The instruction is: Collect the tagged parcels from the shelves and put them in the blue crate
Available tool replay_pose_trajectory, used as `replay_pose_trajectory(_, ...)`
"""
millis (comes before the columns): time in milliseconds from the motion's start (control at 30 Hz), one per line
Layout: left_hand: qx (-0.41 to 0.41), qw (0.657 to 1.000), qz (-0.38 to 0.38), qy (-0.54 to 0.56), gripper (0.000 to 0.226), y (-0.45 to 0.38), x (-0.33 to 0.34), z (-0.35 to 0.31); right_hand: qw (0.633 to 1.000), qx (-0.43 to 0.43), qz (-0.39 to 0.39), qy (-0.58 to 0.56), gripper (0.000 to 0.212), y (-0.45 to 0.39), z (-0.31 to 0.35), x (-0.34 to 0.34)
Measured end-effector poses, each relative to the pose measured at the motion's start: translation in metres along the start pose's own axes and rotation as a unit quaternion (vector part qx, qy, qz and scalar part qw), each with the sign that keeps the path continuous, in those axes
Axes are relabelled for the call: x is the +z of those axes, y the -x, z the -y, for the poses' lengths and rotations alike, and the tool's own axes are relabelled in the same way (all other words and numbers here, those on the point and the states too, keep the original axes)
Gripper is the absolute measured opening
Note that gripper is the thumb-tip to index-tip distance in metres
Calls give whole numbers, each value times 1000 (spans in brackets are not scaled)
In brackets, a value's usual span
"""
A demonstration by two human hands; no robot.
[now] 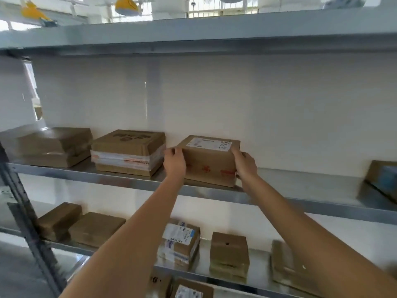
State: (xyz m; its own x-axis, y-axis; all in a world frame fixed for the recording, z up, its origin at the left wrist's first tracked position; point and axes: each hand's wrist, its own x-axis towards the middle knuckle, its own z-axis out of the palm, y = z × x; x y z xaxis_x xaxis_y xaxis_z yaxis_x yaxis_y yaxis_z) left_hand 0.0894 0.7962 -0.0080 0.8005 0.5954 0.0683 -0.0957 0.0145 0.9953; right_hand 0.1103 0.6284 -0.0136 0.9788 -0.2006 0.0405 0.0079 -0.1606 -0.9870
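Both bare forearms reach up toward 12 o'clock. Left hand [175, 163] and right hand [245, 164] clasp opposite ends of the labelled parcel [209, 162], which sits on the middle shelf [300, 186].

The left grip [175, 162] and right grip [245, 164] sit on opposite sides of a parcel [209, 162] on the middle shelf [300, 190]. Just left of the left grip lies a taped box [129, 152], and further left a flat box [47, 146]. Far right of the right grip leans another box [384, 179]. Below the grips, the lower shelf [260, 265] carries several boxes.
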Motion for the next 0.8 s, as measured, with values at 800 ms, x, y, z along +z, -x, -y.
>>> replay_pose_trajectory(800,47,985,164,-19,38,23,2,21,999,-26,4,-32,76,19,-26,-32)
